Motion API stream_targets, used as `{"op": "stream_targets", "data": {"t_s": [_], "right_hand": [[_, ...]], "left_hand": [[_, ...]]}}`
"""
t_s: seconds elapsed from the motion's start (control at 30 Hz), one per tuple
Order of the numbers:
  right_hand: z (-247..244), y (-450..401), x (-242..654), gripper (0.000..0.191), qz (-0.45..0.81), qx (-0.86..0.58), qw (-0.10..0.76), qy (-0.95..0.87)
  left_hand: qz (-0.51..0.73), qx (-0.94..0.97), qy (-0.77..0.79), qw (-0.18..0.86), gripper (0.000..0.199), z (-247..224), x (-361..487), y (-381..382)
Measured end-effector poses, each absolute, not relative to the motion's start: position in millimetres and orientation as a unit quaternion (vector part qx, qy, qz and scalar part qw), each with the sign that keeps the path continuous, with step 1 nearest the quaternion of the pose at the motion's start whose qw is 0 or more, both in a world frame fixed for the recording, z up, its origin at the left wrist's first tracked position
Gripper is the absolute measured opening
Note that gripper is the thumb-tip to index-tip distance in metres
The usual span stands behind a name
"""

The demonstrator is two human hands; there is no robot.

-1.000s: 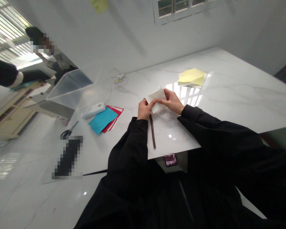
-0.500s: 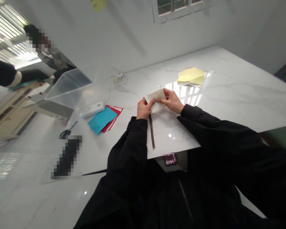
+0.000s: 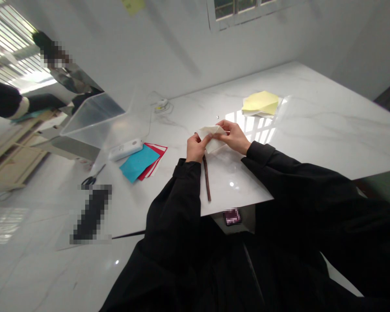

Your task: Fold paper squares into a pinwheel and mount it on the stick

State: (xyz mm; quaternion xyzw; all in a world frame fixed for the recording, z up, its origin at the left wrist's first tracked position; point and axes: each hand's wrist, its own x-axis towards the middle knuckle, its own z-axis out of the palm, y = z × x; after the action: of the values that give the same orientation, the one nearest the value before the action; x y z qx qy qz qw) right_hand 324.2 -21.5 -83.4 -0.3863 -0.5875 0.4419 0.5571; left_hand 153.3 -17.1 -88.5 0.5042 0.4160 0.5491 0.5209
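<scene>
Between my two hands is a cream-coloured sheet of paper (image 3: 216, 145), its upper edge bent over toward me. My left hand (image 3: 196, 147) grips its left side, thumb pressed on the front. On the right side, my right hand (image 3: 234, 136) pinches the paper between thumb and fingers near the folded edge. Below the left hand a thin brown stick (image 3: 207, 180) lies on the white marbled table (image 3: 182, 190), its upper end hidden by that hand.
Left of my hands lie blue paper (image 3: 139, 162) and red sheets (image 3: 157, 161), beside a white power strip (image 3: 126, 149). Scissors (image 3: 92, 178) and a clear plastic bin (image 3: 94, 117) are farther left. Yellow paper (image 3: 261, 103) lies at the back. Another person (image 3: 73, 80) is at the upper left.
The paper's top edge has folded down toward me, and my right fingers have shifted slightly along it. My left hand and the stick stay in place.
</scene>
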Motion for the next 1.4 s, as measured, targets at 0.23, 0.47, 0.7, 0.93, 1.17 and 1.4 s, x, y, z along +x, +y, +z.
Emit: {"op": "stream_targets", "data": {"t_s": [0.23,0.47,0.7,0.93,1.17,1.4], "right_hand": [[-81.9,-22.1,323.9,0.042,0.441,-0.386,0.562,-0.584],[-80.4,-23.2,323.3,0.037,0.437,-0.386,0.564,-0.585],[-76.5,-25.6,322.6,0.040,0.433,-0.392,0.563,-0.585],[-77.0,-25.8,322.0,0.042,0.432,-0.391,0.564,-0.585],[-77.0,-26.4,322.4,0.045,0.423,-0.404,0.557,-0.589],[-82.4,-24.1,321.8,0.041,0.420,-0.388,0.567,-0.593]], "left_hand": [[0.548,0.500,0.423,0.520,0.060,-86.3,154.2,-18.5],[0.547,0.501,0.421,0.522,0.059,-86.2,154.5,-18.7],[0.547,0.508,0.425,0.511,0.059,-87.8,153.8,-17.5],[0.544,0.513,0.431,0.504,0.060,-87.5,154.0,-17.9],[0.547,0.504,0.431,0.511,0.060,-89.5,154.1,-17.4],[0.553,0.497,0.429,0.513,0.061,-89.7,155.1,-17.0]]}}
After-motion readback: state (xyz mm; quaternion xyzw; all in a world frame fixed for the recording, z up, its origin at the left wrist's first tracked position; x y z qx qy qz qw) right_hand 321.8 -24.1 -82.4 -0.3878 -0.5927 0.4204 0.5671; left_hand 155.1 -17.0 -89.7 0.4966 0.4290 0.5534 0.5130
